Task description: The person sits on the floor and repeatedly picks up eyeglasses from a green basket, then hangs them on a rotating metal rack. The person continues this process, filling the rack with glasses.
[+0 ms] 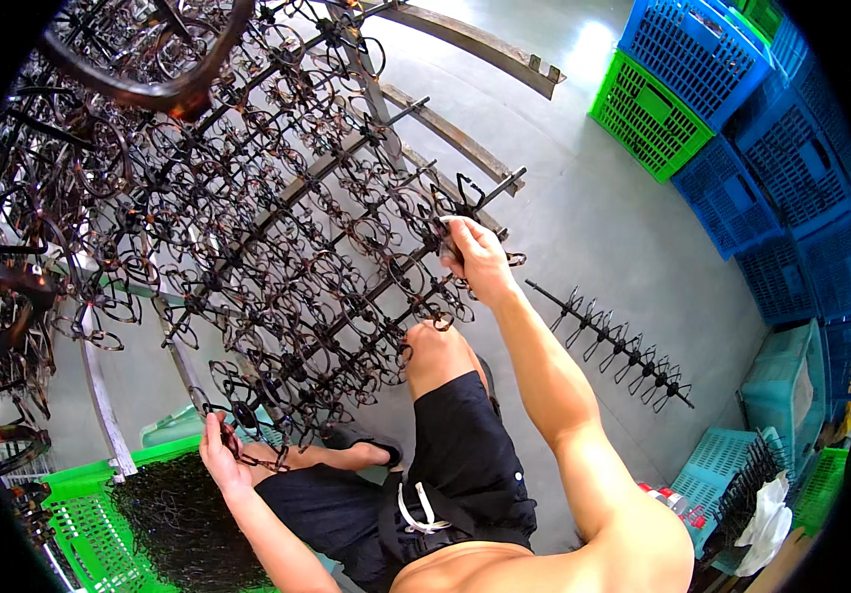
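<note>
Rows of dark tortoiseshell-coloured spectacle frames [344, 252] hang on black rods across a metal rack, filling the upper left. My right hand [474, 256] is at the rack's right edge, fingers closed around a small dark piece beside a rod end [511, 184]; its exact shape is hidden. My left hand [224, 452] is at the lower left of the rack, its fingers curled on a dark spectacle frame [229, 437]. Just below that hand, a green plastic crate [92, 530] holds a dense pile of thin black wire-like pieces [181, 519].
A black rod with wire loops [611, 337] lies on the grey floor at the right. Blue crates [726, 189] and green crates [648, 115] are stacked beyond it. Metal rack bars [470, 44] jut out at the top. Teal crates [781, 378] and white plastic [765, 522] are at the lower right.
</note>
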{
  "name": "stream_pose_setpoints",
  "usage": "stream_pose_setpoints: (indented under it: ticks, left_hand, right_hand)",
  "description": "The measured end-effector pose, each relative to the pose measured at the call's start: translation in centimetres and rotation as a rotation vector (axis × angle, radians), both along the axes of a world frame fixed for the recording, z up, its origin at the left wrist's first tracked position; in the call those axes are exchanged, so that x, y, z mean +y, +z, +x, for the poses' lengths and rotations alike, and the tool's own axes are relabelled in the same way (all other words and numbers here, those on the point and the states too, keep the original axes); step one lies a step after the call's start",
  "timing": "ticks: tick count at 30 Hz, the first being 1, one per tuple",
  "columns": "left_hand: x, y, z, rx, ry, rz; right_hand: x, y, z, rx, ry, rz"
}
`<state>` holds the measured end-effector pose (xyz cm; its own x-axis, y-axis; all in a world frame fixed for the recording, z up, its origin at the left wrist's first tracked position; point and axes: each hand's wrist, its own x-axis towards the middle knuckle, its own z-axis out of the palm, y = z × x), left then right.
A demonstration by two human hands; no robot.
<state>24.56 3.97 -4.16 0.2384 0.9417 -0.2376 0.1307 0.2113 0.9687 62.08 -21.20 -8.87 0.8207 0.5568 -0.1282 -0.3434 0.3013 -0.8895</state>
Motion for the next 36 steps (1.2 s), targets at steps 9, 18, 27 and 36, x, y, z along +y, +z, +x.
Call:
stream_pose_setpoints:
  ticks: [9, 18, 27, 36]
  left_hand:
    - [-0.5, 0.1, 0.0, -0.008, -0.028, 0.004]
    - [-1.8, -0.7, -0.8, -0.075, -0.039, 0.029]
    - [-2.1, -0.8, -1.0, -0.04, -0.055, 0.066]
    - [-1.4, -1.8, -1.6, 0.025, -0.034, 0.168]
  right_hand:
    - [1.5, 0.0, -1.0, 0.081, -0.188, -0.157]
    - [0.4, 2.2, -1.3, -0.06, -0.221, -0.357]
    - [-0.2, 0.9, -1.8, -0.198, -0.341, -0.333]
    - [-2.0, 1.0, -0.2, -0.072, -0.012, -0.294]
